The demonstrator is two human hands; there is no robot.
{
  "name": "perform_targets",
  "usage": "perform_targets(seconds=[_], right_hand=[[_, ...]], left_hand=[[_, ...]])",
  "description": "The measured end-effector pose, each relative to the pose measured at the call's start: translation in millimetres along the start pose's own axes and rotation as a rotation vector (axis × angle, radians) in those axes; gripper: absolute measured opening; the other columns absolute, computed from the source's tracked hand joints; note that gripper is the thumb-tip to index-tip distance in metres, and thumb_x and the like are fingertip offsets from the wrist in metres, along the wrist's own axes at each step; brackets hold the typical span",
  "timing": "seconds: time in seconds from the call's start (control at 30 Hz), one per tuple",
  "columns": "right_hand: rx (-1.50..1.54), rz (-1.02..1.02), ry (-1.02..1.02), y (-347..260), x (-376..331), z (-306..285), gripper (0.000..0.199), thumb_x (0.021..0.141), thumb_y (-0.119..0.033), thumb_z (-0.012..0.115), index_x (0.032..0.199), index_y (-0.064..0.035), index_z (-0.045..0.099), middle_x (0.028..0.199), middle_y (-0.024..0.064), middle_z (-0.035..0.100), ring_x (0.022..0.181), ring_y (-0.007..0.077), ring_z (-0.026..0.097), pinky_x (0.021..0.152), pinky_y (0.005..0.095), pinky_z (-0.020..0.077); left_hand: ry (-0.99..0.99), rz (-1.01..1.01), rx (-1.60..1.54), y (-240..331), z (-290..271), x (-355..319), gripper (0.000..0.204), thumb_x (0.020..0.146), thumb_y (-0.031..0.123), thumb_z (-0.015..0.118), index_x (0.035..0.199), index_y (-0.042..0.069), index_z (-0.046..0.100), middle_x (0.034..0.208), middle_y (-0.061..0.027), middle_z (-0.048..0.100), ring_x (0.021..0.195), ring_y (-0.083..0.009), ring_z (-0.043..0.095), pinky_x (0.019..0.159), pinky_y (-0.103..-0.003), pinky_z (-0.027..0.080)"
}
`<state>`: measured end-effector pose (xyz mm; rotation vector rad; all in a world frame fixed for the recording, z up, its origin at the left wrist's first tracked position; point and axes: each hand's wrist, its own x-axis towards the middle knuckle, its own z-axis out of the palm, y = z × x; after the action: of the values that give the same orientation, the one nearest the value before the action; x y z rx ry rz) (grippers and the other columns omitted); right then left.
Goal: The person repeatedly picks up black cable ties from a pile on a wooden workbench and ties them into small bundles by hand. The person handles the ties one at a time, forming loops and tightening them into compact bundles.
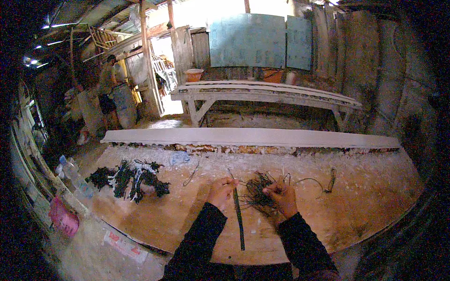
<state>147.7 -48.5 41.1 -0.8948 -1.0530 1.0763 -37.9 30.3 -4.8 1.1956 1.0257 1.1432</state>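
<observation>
My left hand (222, 192) is closed in a pinch at the upper part of a narrow dark strip (239, 220), whose lower length lies along the wooden tabletop. Just to its right spreads a tangled bunch of thin dark strands (258, 188), wire or string; I cannot tell which. Thumb and fingers of my right hand (282, 196) are pinched together at the right side of this bunch, touching its strands. Some strand ends reach toward the left fingertips. Both sleeves are black.
On the table's left lies a heap of black and white bundled strands (133, 180). Loose dark strands (332, 180) are at right. A long white-coated board (253, 137) edges the table's far side. Behind stands a white bench (262, 89); a person (109, 91) is far left.
</observation>
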Motion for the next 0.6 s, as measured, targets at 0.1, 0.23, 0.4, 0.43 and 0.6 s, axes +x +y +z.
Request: perform_targets(seconds=[0.1,0.23,0.4,0.43,0.6], right_hand=[[-0.336,-0.107,-0.016,17,3,-2,0.006,0.069,-0.01,0.064,0.068,-0.0053,0.06,0.067,0.0038,0.06,0.062,0.0153,0.055,0.061,0.0281,0.0435],[-0.954,-0.396,-0.174,29,6,-9,0.007,0.072,-0.015,0.062,0.073,-0.0083,0.062,0.071,0.0055,0.061,0.067,0.0206,0.056,0.067,0.0333,0.0412],[-1.177,-0.62,-0.34,38,1,1,0.008,0.076,-0.019,0.057,0.077,-0.0136,0.063,0.07,0.005,0.061,0.064,0.0236,0.054,0.073,0.0373,0.0364],[-1.176,-0.628,-0.346,38,0,3,0.008,0.076,-0.02,0.056,0.078,-0.0143,0.063,0.069,0.0046,0.061,0.062,0.0232,0.054,0.073,0.037,0.036],[-1.307,-0.604,-0.377,35,0,6,0.009,0.076,-0.021,0.056,0.08,-0.016,0.061,0.063,0.0036,0.058,0.06,0.0226,0.053,0.071,0.0365,0.0352]], left_hand=[[0.002,-0.029,-0.102,-6,-5,5,0.015,0.078,0.024,0.061,0.076,0.01,0.056,0.055,0.0082,0.033,0.042,-0.0018,0.028,0.038,-0.016,0.02],[0.082,-0.019,-0.116,-15,-6,16,0.013,0.078,0.022,0.061,0.077,0.01,0.056,0.052,0.0078,0.032,0.041,-0.0025,0.028,0.037,-0.018,0.022],[0.249,0.061,0.127,-24,-8,18,0.014,0.078,0.021,0.06,0.075,0.007,0.058,0.05,0.0052,0.037,0.042,-0.0044,0.033,0.035,-0.022,0.025],[0.263,0.073,0.137,-26,-7,19,0.016,0.078,0.022,0.06,0.074,0.006,0.058,0.05,0.0041,0.039,0.043,-0.0054,0.035,0.036,-0.023,0.026],[0.337,0.24,0.392,-34,-4,27,0.021,0.076,0.022,0.061,0.072,0.001,0.057,0.054,-0.0017,0.047,0.047,-0.0106,0.042,0.044,-0.028,0.034]])
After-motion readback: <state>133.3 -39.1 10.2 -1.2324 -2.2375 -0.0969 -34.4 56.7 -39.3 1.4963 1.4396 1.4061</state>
